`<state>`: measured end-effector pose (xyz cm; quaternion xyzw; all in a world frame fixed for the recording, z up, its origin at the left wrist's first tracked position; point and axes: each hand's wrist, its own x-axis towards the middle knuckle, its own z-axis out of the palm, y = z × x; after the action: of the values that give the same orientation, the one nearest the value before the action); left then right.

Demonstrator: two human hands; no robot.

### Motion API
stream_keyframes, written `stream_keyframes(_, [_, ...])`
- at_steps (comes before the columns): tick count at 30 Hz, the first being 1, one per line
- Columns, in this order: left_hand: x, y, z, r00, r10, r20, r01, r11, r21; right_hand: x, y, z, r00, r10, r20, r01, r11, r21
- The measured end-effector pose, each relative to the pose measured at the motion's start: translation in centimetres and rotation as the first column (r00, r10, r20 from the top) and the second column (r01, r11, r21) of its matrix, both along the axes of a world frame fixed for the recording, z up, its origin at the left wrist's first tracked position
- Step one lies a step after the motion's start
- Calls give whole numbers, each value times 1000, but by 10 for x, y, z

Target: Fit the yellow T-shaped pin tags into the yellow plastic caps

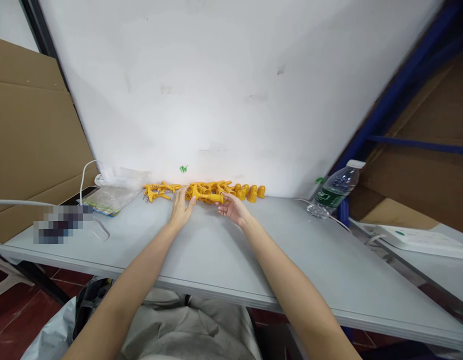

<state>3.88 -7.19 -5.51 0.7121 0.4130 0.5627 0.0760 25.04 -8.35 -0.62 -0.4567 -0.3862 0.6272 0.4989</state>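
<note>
Between my two hands is a yellow plastic piece with a T-shaped handle end and a ribbed, cup-like end (212, 198), held roughly level just above the table. The fingers of my left hand (181, 207) are closed around its handle end. My right hand (233, 209) grips the ribbed end with bent fingers. Behind my hands, against the wall, lie several more yellow handle pieces (219, 186). A group of yellow pieces with metal spirals (156, 194) lies to the left, and several yellow ribbed caps (253, 193) stand to the right.
A grey table (310, 260) runs along a white wall panel (235, 90). Clear plastic bags (116, 197) and a white cable (82, 180) are at left. A water bottle (334, 190) leans at right, near a white power strip (426, 240). Cardboard (28, 135) stands far left.
</note>
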Motion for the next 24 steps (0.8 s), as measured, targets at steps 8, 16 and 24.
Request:
stream_keyframes(8, [1,7,-7,995,36,96,-32,998,-49,16,23,10,829,-526,188,367,767,527])
stream_keyframes(16, [3,7,-10,996,29,83,-22,996,-83,-14,39,-10,270,-631,727,-112,730,675])
stream_keyframes(24, [4,3,-7,997,-1,75,9,994,-112,-18,48,-22,51,-458,888,-311,837,450])
